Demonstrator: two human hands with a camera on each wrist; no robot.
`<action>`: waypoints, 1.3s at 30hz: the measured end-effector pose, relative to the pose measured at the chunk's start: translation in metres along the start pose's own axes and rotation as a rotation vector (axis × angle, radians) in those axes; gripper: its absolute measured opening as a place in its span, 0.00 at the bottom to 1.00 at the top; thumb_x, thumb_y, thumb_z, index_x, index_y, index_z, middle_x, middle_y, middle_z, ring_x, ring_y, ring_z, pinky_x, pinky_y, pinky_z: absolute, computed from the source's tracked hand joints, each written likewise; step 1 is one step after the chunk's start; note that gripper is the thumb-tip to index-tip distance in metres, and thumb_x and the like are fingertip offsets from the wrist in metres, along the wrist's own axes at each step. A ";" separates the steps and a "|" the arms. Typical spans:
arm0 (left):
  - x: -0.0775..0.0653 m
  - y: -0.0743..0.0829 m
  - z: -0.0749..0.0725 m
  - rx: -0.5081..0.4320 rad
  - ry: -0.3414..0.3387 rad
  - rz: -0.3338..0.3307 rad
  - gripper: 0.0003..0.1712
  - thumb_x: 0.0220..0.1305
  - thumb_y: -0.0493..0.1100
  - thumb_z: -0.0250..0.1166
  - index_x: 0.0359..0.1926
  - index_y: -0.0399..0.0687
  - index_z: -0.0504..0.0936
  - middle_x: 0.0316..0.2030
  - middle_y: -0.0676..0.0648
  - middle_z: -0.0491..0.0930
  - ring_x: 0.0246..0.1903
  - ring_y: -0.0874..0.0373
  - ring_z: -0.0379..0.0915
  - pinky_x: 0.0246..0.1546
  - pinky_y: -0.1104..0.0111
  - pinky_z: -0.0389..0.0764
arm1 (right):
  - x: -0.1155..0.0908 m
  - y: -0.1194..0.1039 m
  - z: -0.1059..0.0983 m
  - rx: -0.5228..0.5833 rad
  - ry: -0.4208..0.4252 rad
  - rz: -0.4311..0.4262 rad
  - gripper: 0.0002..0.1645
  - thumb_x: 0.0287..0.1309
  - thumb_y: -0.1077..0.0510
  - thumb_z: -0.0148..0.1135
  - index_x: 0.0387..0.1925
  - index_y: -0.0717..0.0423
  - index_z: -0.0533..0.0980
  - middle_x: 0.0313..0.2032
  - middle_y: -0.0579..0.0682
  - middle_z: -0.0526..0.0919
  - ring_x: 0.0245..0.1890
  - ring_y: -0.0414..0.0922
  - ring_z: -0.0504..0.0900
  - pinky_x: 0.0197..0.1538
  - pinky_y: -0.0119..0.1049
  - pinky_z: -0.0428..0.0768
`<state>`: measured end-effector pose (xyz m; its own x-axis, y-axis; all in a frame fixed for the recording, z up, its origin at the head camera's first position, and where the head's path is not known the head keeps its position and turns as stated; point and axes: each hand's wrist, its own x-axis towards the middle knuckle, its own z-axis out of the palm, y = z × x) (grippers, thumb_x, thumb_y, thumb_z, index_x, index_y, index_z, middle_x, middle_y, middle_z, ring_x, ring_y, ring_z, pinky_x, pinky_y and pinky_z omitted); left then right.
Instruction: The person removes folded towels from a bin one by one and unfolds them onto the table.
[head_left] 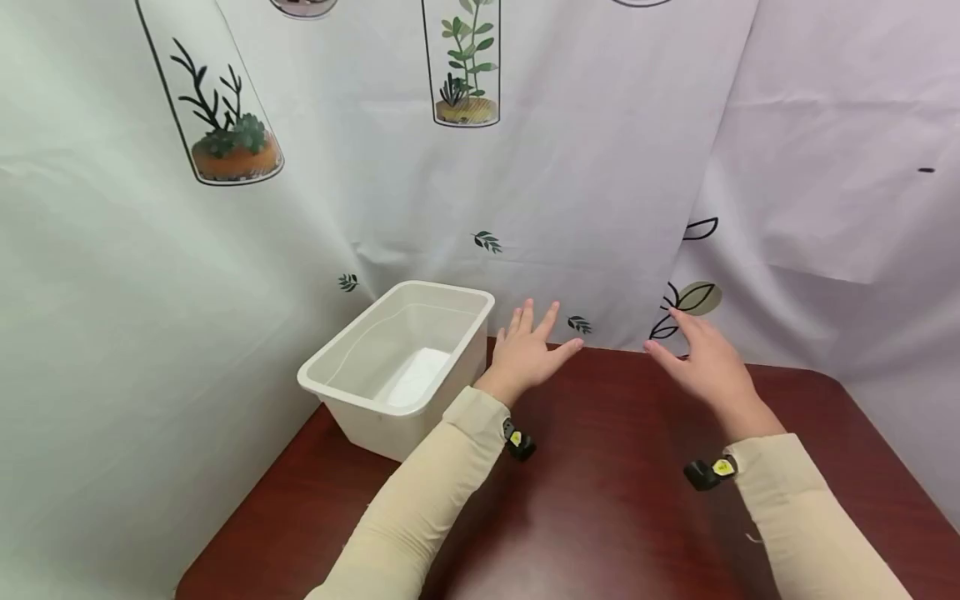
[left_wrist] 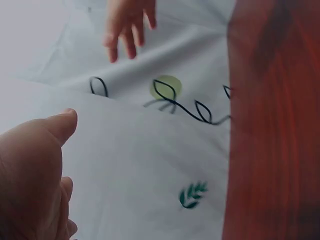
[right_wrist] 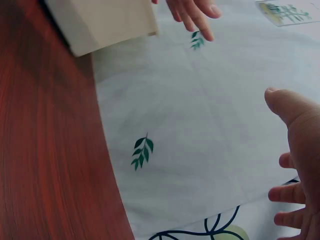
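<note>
In the head view my left hand point(head_left: 522, 354) hovers above the table just right of a white plastic tub point(head_left: 390, 410), fingers spread and holding nothing. My right hand point(head_left: 708, 367) is raised over the table farther right, its thumb and forefinger apart and nothing between them. A gap separates the two hands, which face each other. The left wrist view has the left hand point(left_wrist: 32, 175) at its left edge and the right hand's fingers at the top. From the right wrist, the right hand point(right_wrist: 305, 150) shows at the right edge, with part of the tub point(right_wrist: 105, 22) at upper left.
The dark red wooden table point(head_left: 592, 500) runs back to a white cloth backdrop point(head_left: 600, 167) printed with plants and jars. More cloth hangs along the left and right sides. Each wrist wears a small black camera point(head_left: 519, 442) on a strap.
</note>
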<state>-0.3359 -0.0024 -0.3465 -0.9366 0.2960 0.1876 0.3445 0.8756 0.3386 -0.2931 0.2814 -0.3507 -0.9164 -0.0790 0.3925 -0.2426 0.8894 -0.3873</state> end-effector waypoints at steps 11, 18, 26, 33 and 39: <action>-0.009 0.017 -0.041 -0.037 0.037 0.097 0.43 0.72 0.71 0.48 0.81 0.66 0.47 0.80 0.44 0.45 0.78 0.47 0.43 0.74 0.53 0.56 | -0.016 0.007 0.008 0.172 0.116 0.050 0.41 0.69 0.37 0.57 0.74 0.53 0.64 0.67 0.64 0.71 0.62 0.66 0.73 0.60 0.65 0.69; -0.007 0.018 -0.077 -0.064 0.051 0.118 0.40 0.75 0.65 0.49 0.81 0.61 0.50 0.79 0.43 0.50 0.77 0.50 0.48 0.73 0.52 0.60 | -0.032 0.012 0.015 0.286 0.192 0.053 0.36 0.70 0.43 0.60 0.73 0.53 0.67 0.65 0.62 0.75 0.54 0.63 0.80 0.54 0.62 0.73; -0.006 -0.006 -0.120 -0.079 0.128 0.077 0.37 0.74 0.65 0.50 0.78 0.61 0.59 0.74 0.46 0.61 0.73 0.50 0.59 0.69 0.52 0.65 | -0.048 0.009 0.024 0.357 0.263 0.069 0.31 0.70 0.47 0.61 0.70 0.49 0.70 0.62 0.58 0.78 0.55 0.38 0.74 0.48 0.26 0.67; 0.013 -0.043 -0.140 -0.165 0.145 -0.001 0.34 0.74 0.62 0.51 0.73 0.53 0.65 0.66 0.41 0.72 0.66 0.46 0.69 0.64 0.51 0.70 | -0.052 0.002 0.015 0.386 0.296 0.045 0.30 0.70 0.48 0.61 0.71 0.43 0.70 0.63 0.54 0.78 0.56 0.26 0.71 0.47 0.21 0.65; 0.021 -0.083 -0.142 -0.165 0.150 -0.124 0.31 0.73 0.62 0.51 0.66 0.50 0.71 0.57 0.39 0.81 0.57 0.43 0.76 0.58 0.50 0.73 | -0.052 -0.002 0.012 0.419 0.340 0.013 0.29 0.69 0.51 0.63 0.69 0.49 0.72 0.60 0.49 0.81 0.55 0.20 0.69 0.50 0.16 0.65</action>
<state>-0.3755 -0.1231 -0.2395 -0.9565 0.1197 0.2660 0.2452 0.8240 0.5107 -0.2490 0.2783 -0.3805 -0.7824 0.1427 0.6062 -0.4018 0.6280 -0.6665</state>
